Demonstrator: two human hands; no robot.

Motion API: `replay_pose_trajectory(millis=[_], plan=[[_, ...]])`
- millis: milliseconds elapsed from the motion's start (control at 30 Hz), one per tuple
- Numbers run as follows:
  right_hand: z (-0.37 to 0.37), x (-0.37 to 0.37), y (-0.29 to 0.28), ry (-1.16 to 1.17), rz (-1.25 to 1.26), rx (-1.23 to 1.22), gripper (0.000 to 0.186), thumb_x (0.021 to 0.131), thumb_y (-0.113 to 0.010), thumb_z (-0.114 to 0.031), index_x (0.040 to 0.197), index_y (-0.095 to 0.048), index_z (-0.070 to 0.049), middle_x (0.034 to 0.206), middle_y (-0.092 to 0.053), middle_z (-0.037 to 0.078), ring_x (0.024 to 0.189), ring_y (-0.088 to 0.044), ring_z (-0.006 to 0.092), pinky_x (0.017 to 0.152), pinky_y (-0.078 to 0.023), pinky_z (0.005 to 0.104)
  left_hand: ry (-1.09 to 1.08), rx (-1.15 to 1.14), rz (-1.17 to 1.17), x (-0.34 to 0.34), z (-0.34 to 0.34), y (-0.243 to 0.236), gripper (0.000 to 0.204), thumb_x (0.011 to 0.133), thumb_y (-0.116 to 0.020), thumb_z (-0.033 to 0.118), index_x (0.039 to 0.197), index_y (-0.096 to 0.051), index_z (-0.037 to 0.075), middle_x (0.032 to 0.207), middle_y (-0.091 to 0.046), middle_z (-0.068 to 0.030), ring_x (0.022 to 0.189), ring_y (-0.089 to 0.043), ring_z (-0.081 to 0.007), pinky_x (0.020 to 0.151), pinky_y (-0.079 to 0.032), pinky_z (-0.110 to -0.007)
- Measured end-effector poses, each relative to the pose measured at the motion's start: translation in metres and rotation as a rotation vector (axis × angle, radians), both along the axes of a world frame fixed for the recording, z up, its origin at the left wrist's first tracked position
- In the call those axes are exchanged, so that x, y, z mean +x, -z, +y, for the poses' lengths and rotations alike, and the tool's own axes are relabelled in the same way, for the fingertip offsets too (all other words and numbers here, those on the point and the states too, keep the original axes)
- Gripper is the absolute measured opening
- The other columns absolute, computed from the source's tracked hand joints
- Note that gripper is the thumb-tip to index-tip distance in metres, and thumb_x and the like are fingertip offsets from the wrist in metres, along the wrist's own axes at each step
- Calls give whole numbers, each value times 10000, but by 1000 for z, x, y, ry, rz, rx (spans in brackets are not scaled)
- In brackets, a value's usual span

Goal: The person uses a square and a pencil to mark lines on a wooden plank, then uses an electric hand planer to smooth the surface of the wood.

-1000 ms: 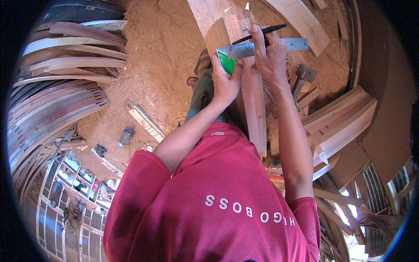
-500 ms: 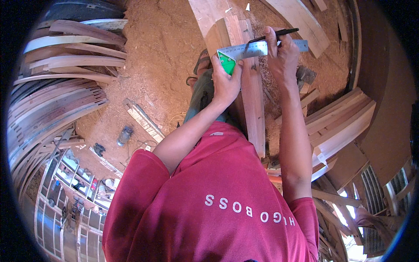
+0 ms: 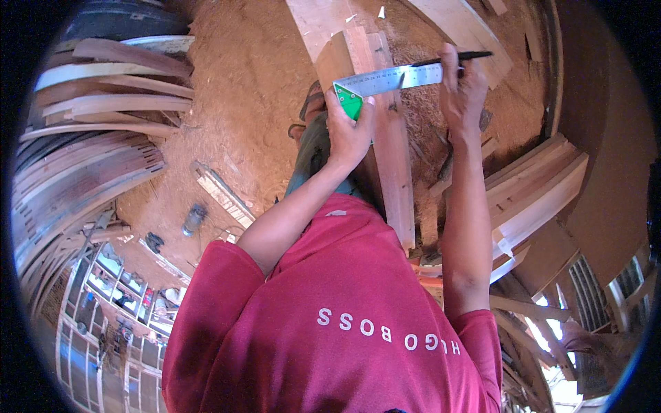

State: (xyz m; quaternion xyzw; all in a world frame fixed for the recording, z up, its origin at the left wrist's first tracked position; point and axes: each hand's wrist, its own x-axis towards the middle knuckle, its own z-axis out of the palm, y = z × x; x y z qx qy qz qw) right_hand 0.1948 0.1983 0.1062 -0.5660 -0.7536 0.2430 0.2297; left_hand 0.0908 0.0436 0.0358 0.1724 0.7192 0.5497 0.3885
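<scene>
My left hand [image 3: 350, 140] is closed around the green handle [image 3: 349, 103] of a try square. The steel blade [image 3: 385, 79] reaches rightward across narrow wooden boards [image 3: 395, 168] that run away from me. In my right hand [image 3: 465, 98], a black pen [image 3: 476, 55] is gripped between thumb and fingers, its thin end pointing left over the blade. That hand is at the blade's right end, where its fingers hide the tip of the ruler. Whether the pen touches the blade or wood I cannot tell.
Sawdust covers the ground [image 3: 234, 89]. Curved wooden pieces [image 3: 117, 107] are stacked at the left. More thick timbers [image 3: 537, 186] lie at the right, and a wide board [image 3: 461, 31] lies at the far right. A short pale plank [image 3: 224, 193] rests on the ground left of my arm.
My right hand with the pen has shifted right, uncovering more of the blade. My left hand keeps hold of the square's handle, and the whole view has shifted slightly.
</scene>
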Motion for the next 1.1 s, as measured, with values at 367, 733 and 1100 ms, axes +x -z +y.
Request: replay_pose_trajectory(millis=[367,733,1100], plan=[[-133,74,-38,-48,372,-562,432,899,-721,-388,1071,-631,-1,874,-605,72,799,-550,157,702,-464,318,543,484,287,24,-27,-30,652,993,-475,540,1300,-494,-35,1031,-592,-196,850,-612,-313,749,-509,-389],[-186,141,-81,243,398,-891,434,758,-810,-136,1135,-630,-19,1108,-668,85,1027,-638,162,863,-517,321,1229,673,169,30,-28,-31,537,950,-543,472,1220,-668,25,1090,-564,-168,917,-603,-288,733,-515,-402],[-261,175,-112,427,241,-509,454,678,-742,-101,1112,-625,-39,1040,-623,63,887,-602,170,756,-476,282,1974,648,1008,62,2,-50,517,776,-727,283,1241,-575,115,1161,-615,-109,1106,-576,-301,985,-429,-478]])
